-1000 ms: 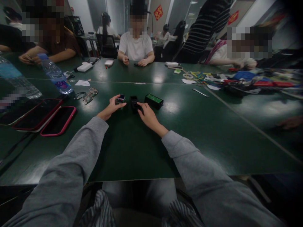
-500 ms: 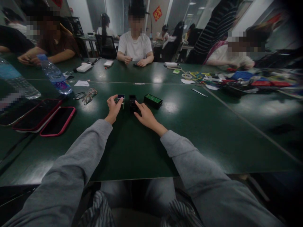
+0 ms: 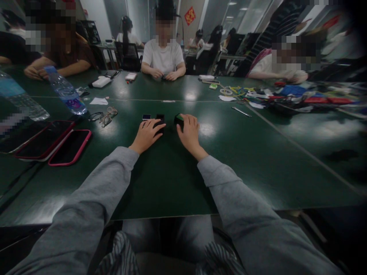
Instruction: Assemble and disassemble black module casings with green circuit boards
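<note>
The green-topped box (image 3: pixel 178 119), well inside the bench (image 3: pixel 169 183)'s near edge, is probably light, best gripped by its sides. Whether it is held by the right hand (image 3: pixel 189 131) cannot be told; the left hand (image 3: pixel 147 135) is loosely spread.

The dark green, glossy worktop (image 3: pixel 160 183) stretches out on every side of the fingers. A small item with a dark screen (image 3: pixel 146 117) lies just beyond the left fingers (image 3: pixel 157 128), which partly cover a black device (image 3: pixel 160 116). A green-topped black box (image 3: pixel 178 119) sits partly beneath the right fingers (image 3: pixel 190 120). Left of the left fingers lie glasses (image 3: pixel 106 117), a pink-edged phone (image 3: pixel 70 148) and, farther out, a bottle (image 3: pixel 67 93). Right of the right fingers lies a thin metallic strip (image 3: pixel 241 111), then a heap of cables (image 3: pixel 298 95).
</note>
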Motion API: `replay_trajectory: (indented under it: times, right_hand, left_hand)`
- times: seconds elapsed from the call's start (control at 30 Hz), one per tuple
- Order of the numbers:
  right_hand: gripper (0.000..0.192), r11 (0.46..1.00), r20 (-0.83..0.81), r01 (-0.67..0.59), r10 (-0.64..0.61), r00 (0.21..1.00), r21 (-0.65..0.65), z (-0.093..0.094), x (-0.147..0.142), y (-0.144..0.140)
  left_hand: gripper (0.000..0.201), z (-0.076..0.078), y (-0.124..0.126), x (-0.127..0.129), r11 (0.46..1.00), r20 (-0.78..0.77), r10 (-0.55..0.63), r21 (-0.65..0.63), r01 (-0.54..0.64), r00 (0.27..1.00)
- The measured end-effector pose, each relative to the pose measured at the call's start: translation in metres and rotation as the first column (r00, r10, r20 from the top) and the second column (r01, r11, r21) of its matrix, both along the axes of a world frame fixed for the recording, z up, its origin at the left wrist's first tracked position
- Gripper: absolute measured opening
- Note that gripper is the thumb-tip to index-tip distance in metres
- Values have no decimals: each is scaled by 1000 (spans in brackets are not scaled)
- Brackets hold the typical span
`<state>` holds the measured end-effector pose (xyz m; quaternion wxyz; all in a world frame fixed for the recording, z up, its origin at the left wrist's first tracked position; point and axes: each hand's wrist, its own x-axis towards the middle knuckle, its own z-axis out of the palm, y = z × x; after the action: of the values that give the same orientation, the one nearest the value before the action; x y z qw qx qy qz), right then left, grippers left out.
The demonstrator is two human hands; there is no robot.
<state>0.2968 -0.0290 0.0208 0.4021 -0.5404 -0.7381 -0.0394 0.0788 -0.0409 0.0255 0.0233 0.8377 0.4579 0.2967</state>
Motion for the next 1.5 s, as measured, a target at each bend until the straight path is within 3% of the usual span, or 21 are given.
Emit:
replay_trajectory:
  times: [0.1,0.17,0.27,0.33,0.43,0.57,0.73,0.93,1.23,1.5]
  right_hand:
    - [54,989,-52,147,-146,988,11,-8,26,18]
    - [60,978,-82,199,-204,976,-70,-16,42,31]
    - [57,961,-135,144,-179,975,-238,-25,59,44]
    - [54,958,-181,81,-135,974,-276,-25,64,47]
    - [52,974,-228,37,-89,970,-222,-15,65,43]
    - [43,999,-217,-30,20,976,-42,9,64,32]
    - [40,997,-185,-10,24,982,76,26,61,24]
    - [36,998,-141,-30,38,989,53,30,58,19]
    - [34,990,-7,-133,133,991,-34,52,69,17]
    - [39,986,125,-118,133,983,-121,36,46,33]
  left_hand:
    - [45,-1,2,-3,1000,26,11,-29,-11,1000]
    - [46,-2,3,-4,999,27,18,-33,-17,999]
    - [47,-2,3,-4,999,3,25,-22,-25,1000]
    - [47,-2,3,-4,1000,1,22,-20,-22,1000]
    - [45,-1,2,-3,1000,18,23,-21,-23,1000]
    - [45,-1,2,-2,999,23,28,-32,-28,999]
    - [45,-1,2,-3,999,39,22,-47,-20,999]
    - [45,0,1,-3,999,21,20,-40,-19,1000]
    - [44,-2,1,-2,1000,15,28,5,-28,999]
    - [42,2,-4,1,991,-142,117,87,-105,983]
